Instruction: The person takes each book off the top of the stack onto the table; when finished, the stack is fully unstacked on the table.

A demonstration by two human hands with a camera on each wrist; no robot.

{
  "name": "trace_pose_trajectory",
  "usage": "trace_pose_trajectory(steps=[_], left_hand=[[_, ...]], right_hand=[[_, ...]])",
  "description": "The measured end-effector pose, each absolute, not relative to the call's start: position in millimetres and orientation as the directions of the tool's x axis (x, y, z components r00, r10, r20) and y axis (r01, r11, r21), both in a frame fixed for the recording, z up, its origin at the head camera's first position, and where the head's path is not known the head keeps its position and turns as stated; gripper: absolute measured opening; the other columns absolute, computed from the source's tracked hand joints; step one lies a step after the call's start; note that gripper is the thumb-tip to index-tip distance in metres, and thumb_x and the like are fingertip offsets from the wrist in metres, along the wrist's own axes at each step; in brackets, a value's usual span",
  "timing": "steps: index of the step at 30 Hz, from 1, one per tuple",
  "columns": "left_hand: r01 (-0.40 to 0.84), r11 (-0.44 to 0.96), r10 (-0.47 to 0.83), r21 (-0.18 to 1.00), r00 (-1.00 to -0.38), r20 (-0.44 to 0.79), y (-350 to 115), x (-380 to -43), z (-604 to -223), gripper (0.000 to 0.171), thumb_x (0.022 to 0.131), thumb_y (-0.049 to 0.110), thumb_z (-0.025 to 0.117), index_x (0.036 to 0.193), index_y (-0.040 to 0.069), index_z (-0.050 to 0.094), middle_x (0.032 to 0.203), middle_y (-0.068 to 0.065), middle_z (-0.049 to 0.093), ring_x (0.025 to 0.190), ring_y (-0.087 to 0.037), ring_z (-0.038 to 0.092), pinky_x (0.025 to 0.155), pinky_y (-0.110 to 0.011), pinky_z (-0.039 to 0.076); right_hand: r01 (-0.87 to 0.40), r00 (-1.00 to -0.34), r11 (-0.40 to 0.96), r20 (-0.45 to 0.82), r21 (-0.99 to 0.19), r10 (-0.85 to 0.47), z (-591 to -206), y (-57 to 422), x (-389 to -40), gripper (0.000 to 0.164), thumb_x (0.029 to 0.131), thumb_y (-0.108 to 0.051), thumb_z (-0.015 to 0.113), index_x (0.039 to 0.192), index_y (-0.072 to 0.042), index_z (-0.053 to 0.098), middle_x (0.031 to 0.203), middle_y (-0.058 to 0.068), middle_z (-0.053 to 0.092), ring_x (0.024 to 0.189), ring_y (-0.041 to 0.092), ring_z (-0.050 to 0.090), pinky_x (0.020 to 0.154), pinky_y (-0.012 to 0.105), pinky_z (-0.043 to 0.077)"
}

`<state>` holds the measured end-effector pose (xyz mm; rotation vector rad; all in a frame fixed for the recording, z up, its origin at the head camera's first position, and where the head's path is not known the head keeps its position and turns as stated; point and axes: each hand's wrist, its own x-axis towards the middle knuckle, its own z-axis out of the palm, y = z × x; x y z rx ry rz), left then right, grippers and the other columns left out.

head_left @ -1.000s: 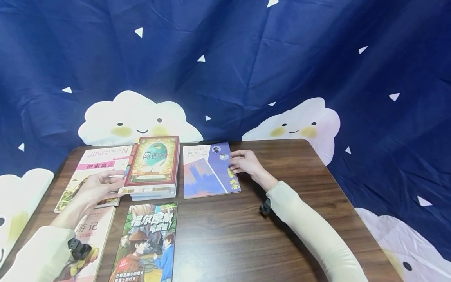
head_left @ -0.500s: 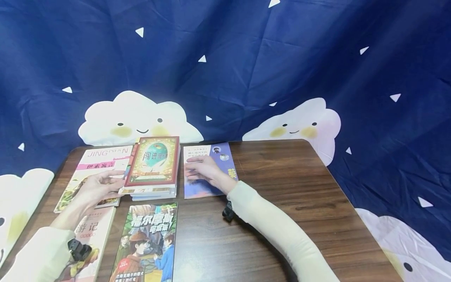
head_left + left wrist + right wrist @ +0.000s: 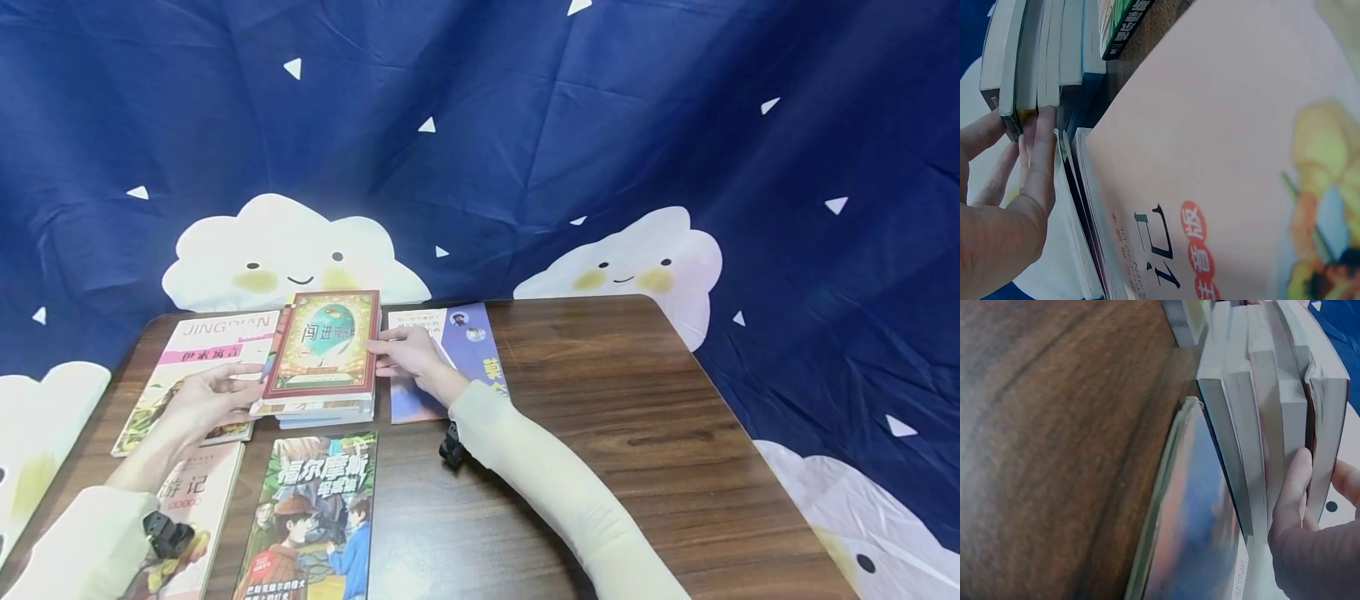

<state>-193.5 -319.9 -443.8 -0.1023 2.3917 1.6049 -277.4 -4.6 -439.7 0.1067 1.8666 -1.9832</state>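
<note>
The right hand (image 3: 412, 354) pinches the right edge of the red-bordered book (image 3: 324, 358); the left hand (image 3: 197, 404) pinches the left edge of the book stack (image 3: 327, 412) — wood-grain table (image 3: 607, 375) stretches rightward.

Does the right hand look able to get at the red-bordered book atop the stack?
Likely yes: the right hand is at the right edge of the red-bordered book, and nothing else lies on the cover. The left hand is at the opposite side, out of its way.

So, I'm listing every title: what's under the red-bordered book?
Under the red-bordered book are several stacked books, page edges showing; their covers are mostly hidden, titles unreadable.
</note>
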Motion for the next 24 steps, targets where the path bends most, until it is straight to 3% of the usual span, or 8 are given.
trace_pose_trajectory(steps=[4, 10, 19, 24], left_hand=[[-0.209, 0.387, 0.091, 0.898, -0.961, -0.263, -321.6, -193.3, -444.1, 0.076, 0.103, 0.036, 0.070, 0.160, -0.002, 0.036, 0.101, 0.021, 0.069, 0.093, 0.003, 0.073, 0.085, -0.024, 0.066], [-0.212, 0.406, 0.083, 0.889, -0.960, -0.267, -321.1, -194.2, -442.8, 0.078, 0.103, 0.040, 0.070, 0.161, -0.001, 0.036, 0.107, 0.016, 0.069, 0.093, 0.004, 0.071, 0.085, -0.023, 0.066], [-0.207, 0.427, 0.075, 0.880, -0.962, -0.263, -317.5, -193.6, -439.5, 0.078, 0.103, 0.039, 0.070, 0.159, -0.003, 0.037, 0.110, 0.012, 0.071, 0.093, 0.005, 0.070, 0.085, -0.024, 0.066], [-0.213, 0.424, 0.079, 0.880, -0.960, -0.270, -316.9, -194.2, -439.1, 0.078, 0.102, 0.039, 0.071, 0.159, -0.003, 0.038, 0.112, 0.011, 0.072, 0.093, 0.005, 0.070, 0.085, -0.025, 0.066]], right_hand=[[0.370, -0.896, -0.043, -0.344, -0.928, -0.282, -439.9, -3.7, -281.4, 0.048, 0.094, -0.007, 0.079, 0.137, 0.006, 0.062, 0.087, 0.005, 0.072, 0.066, 0.014, 0.069, 0.095, 0.043, 0.065], [0.387, -0.885, -0.045, -0.357, -0.921, -0.299, -440.7, -2.9, -284.9, 0.048, 0.094, -0.005, 0.078, 0.138, 0.008, 0.061, 0.084, 0.005, 0.070, 0.066, 0.015, 0.069, 0.082, 0.034, 0.068], [0.431, -0.864, -0.054, -0.395, -0.901, -0.311, -436.2, 5.4, -282.6, 0.058, 0.094, 0.001, 0.074, 0.147, 0.009, 0.051, 0.100, 0.011, 0.072, 0.077, 0.015, 0.070, 0.095, 0.038, 0.065], [0.472, -0.841, -0.094, -0.416, -0.876, -0.345, -438.3, 14.9, -282.6, 0.060, 0.095, 0.003, 0.072, 0.149, 0.009, 0.046, 0.098, 0.009, 0.069, 0.080, 0.018, 0.070, 0.095, 0.040, 0.066]])
